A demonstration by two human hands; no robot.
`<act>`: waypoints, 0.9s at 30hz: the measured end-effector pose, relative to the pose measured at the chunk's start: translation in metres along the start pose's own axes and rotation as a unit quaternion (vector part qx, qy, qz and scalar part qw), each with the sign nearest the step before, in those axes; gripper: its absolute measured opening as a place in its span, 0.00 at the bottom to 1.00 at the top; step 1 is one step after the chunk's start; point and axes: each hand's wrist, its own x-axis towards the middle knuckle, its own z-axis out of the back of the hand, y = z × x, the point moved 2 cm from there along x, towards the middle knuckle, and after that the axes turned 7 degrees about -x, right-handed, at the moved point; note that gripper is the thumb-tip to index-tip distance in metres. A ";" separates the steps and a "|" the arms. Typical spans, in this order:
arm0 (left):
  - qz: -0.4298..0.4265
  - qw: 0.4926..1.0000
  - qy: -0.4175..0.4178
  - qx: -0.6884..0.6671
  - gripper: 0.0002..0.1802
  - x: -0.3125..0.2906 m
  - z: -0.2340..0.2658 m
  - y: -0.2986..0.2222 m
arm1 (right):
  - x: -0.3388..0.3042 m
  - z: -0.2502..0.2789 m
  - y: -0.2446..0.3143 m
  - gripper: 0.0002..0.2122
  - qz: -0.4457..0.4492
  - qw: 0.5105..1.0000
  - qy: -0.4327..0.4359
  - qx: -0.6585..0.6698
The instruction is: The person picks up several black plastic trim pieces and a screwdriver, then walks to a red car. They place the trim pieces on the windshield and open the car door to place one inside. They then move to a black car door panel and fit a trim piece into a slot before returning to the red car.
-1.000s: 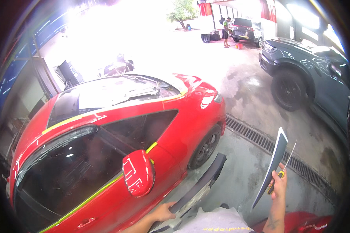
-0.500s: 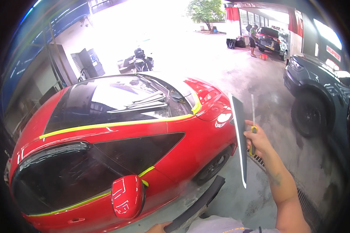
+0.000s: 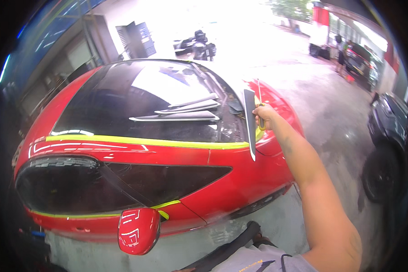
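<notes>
My right hand point(image 3: 267, 116) is closed round a long, dark, pointed trim panel point(image 3: 249, 120) with a white edge. The same hand holds a screwdriver point(image 3: 261, 121) with a yellow and black handle, its thin shaft pointing up. My arm is stretched out over the front of a red car point(image 3: 192, 158), near the windshield's base. Several similar white-edged trim pieces point(image 3: 177, 119) lie on the windshield. At the lower edge, my left hand point(image 3: 185, 270) barely shows at the end of a long black curved trim strip point(image 3: 224, 249), which it grips.
Yellow tape point(image 3: 145, 142) runs along the windshield edge and below the side window. The red side mirror point(image 3: 138, 231) sticks out toward me. A dark vehicle point(image 3: 387, 149) stands at right. Farther back are a motorcycle point(image 3: 201, 47) and a person point(image 3: 341, 59) beside another car.
My right hand has reached forward and left with the trim panel and screwdriver, from beside the car to over its front. The view has turned, and my left hand sits lower, mostly out of sight.
</notes>
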 end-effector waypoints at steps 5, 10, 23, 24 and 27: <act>0.036 0.999 -0.036 -0.003 0.50 0.004 -0.028 -0.032 | 0.110 -0.038 -0.014 0.04 -0.050 0.988 0.049 -0.139; 0.193 0.981 -0.008 -0.030 0.48 0.003 -0.030 -0.139 | 0.150 -0.069 -0.033 0.02 -0.055 0.978 0.086 -0.179; 0.266 0.961 -0.056 -0.053 0.47 0.027 -0.081 -0.162 | 0.227 -0.078 -0.069 0.06 -0.079 0.979 0.050 -0.179; 0.264 0.961 -0.060 -0.059 0.47 0.025 -0.082 -0.166 | 0.226 -0.080 -0.070 0.07 -0.074 0.979 0.050 -0.186; 0.252 0.962 -0.068 -0.077 0.48 0.023 -0.086 -0.171 | 0.226 -0.078 -0.071 0.09 -0.081 0.972 0.074 -0.209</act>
